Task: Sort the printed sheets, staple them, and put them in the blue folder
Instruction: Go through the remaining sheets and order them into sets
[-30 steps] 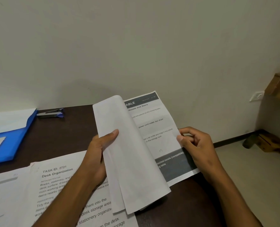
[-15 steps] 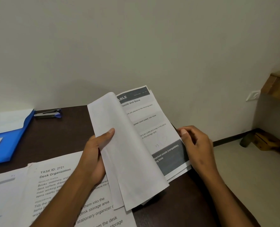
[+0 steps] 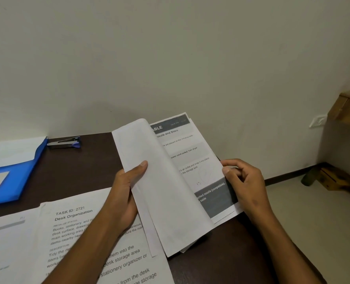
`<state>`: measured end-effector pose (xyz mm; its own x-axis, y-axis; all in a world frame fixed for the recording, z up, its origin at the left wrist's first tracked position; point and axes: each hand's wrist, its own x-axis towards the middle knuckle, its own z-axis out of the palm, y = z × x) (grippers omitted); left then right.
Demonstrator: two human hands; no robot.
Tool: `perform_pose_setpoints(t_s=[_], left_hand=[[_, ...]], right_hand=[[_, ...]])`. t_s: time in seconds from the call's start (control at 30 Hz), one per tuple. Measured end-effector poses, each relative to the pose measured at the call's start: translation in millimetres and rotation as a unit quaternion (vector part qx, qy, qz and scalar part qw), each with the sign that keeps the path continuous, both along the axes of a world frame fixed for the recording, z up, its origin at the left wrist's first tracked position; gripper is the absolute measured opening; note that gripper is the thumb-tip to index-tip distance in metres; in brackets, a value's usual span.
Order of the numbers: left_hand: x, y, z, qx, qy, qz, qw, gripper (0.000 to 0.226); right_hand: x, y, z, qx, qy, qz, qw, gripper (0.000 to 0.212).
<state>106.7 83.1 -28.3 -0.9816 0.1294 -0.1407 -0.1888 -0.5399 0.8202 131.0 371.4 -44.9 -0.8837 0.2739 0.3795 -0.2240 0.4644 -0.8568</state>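
Both hands (image 3: 127,193) hold printed sheets (image 3: 170,181) (perhaps several) above desk (image 3: 84,171).

The held sheets (image 3: 170,201) are of thin matt white paper; the turned-back leaf is curled over smoothly and shows blank, and the exposed page is printed with grey bands. The flat sheets (image 3: 84,238) on the desk are of the same matt paper, printed in black. The desk (image 3: 77,171) presents a dark brown, smooth, low-sheen surface of wood-like finish. The blue folder (image 3: 16,181) is of smooth, glossy, semi-translucent plastic. The stapler (image 3: 64,142) is made of bright metal with a blue-violet plastic end. The wall (image 3: 170,58) is painted matt. The shelf (image 3: 348,109) is of rough, unfinished-looking wood.
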Motion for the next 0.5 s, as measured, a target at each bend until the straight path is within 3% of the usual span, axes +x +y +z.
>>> perform_pose_setpoints(t_s=[0.2,0.5], left_hand=[[-0.9,0.8,0.6,-0.019,0.003,0.003,1.000,0.029],[-1.8,3.0,-1.0,-0.055,0.005,0.013,0.998,0.030]], right_hand=[[3.7,-9.2,2.9,0.100,-0.013,-0.012,0.995,0.034],[5.7,-15.5,3.4,0.165,0.001,-0.052,0.985,0.032]])
